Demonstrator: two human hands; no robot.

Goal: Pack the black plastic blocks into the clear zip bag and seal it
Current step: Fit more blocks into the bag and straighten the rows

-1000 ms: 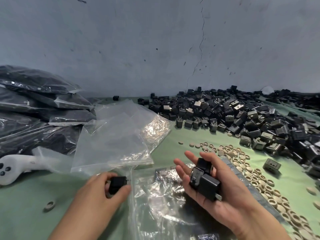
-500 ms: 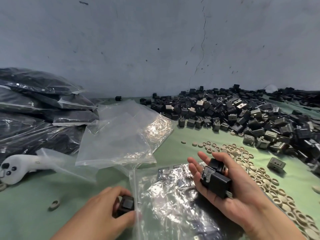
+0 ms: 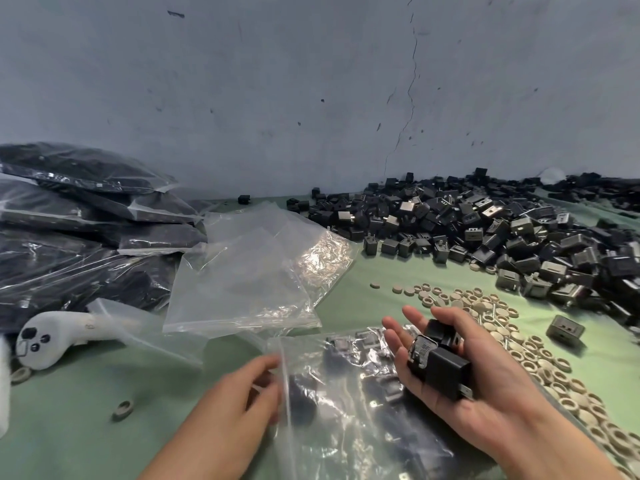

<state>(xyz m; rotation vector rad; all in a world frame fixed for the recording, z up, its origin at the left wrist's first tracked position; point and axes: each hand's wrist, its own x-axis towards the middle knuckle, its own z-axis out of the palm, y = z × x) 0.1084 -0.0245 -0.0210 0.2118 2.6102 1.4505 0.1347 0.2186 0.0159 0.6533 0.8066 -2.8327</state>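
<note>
The clear zip bag (image 3: pixel 349 420) lies flat on the green table in front of me, mouth to the left, with several black blocks inside. My left hand (image 3: pixel 232 407) is at the bag's mouth. A blurred black block (image 3: pixel 304 393) sits just inside the plastic at its fingertips; whether the fingers still grip it is unclear. My right hand (image 3: pixel 485 386) hovers palm up over the bag's right side, cradling three black blocks (image 3: pixel 440 362) under the thumb.
A big heap of loose black blocks (image 3: pixel 485 230) fills the back right. Beige rings (image 3: pixel 526 351) are scattered right of the bag, with a single block (image 3: pixel 565 329) beyond. Empty zip bags (image 3: pixel 249 271) lie ahead; filled bags (image 3: pixel 69 220) and a white controller (image 3: pixel 52 337) are at left.
My left hand carried its black block rightward from beside the bag into the bag's mouth. My right hand kept its blocks and stayed nearly in place.
</note>
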